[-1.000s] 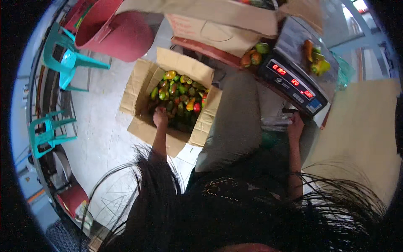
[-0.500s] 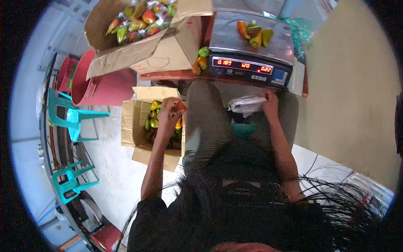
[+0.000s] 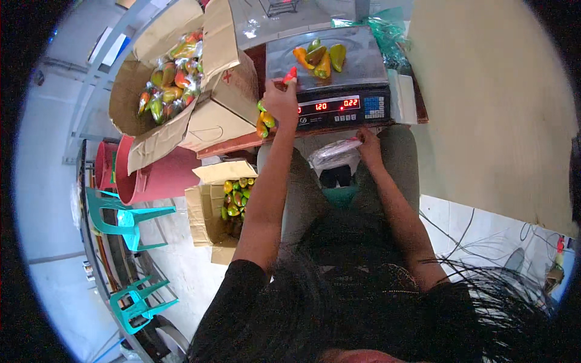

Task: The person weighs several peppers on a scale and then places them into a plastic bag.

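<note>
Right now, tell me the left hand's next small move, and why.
Probably lower the red pepper onto the scale plate: the left hand holds it at the plate's near left corner, other peppers lie there, and bare metal shows around them.

Free space about the scale point(image 3: 366, 63). Bare plate to the right of the peppers point(image 3: 316, 55) is open from above; a cardboard box point(image 3: 227, 91) obstructs the left, a tan board point(image 3: 490, 109) the right.
</note>
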Tool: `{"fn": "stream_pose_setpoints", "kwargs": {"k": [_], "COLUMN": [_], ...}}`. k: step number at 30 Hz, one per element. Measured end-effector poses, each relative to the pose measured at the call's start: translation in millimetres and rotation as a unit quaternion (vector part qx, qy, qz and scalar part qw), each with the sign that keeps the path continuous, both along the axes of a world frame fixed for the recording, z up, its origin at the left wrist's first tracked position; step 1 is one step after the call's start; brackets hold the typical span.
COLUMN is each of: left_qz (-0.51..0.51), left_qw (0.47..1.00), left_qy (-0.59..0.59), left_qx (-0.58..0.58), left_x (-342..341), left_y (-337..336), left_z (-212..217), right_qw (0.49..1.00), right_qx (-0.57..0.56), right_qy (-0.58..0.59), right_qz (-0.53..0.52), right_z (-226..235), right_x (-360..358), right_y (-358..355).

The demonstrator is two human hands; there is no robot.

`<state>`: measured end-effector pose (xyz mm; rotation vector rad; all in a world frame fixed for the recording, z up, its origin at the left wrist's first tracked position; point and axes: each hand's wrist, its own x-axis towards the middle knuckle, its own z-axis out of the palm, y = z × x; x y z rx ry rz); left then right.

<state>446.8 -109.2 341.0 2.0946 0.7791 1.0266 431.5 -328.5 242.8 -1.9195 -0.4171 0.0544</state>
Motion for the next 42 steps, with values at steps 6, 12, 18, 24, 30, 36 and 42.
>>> {"fn": "stream_pose_setpoints", "kwargs": {"k": [6, 12, 18, 24, 30, 36, 42], "left_qz": [0.089, 0.075, -0.134, -0.083, -0.217, -0.048, 0.147], "left_qw": [0.980, 0.984, 0.968, 0.924, 0.970, 0.993, 0.925], "left_qy": [0.110, 0.101, 0.110, 0.208, -0.005, 0.085, 0.334], "left_qx": [0.141, 0.129, 0.181, 0.309, 0.109, -0.064, -0.104], "left_x": [22.9, 24.4, 52.3, 59.8, 6.9, -189.4, -348.0], "left_y": [-17.0, -14.7, -13.3, 1.1, 10.3, 34.7, 73.6], "left_z": [-4.1, -1.4, 27.6, 20.6, 33.4, -4.1, -136.9], "right_qw": [0.993, 0.997, 0.996, 0.998, 0.999, 0.999, 0.999], "right_qx": [0.106, 0.055, 0.083, -0.056, -0.043, -0.048, -0.046], "right_qy": [0.059, 0.062, 0.042, 0.034, 0.011, 0.013, -0.007], "right_qz": [-0.011, -0.004, -0.016, 0.010, -0.007, -0.007, 0.022], "right_z": [3.7, -18.8, -39.6, -12.0, 1.5, -4.5, 9.6], "right_x": [-5.6, 4.0, 9.4, 3.7, 3.7, -0.1, -3.6], "right_y": [4.8, 5.3, 6.3, 9.3, 0.3, 5.9, 8.4]}}
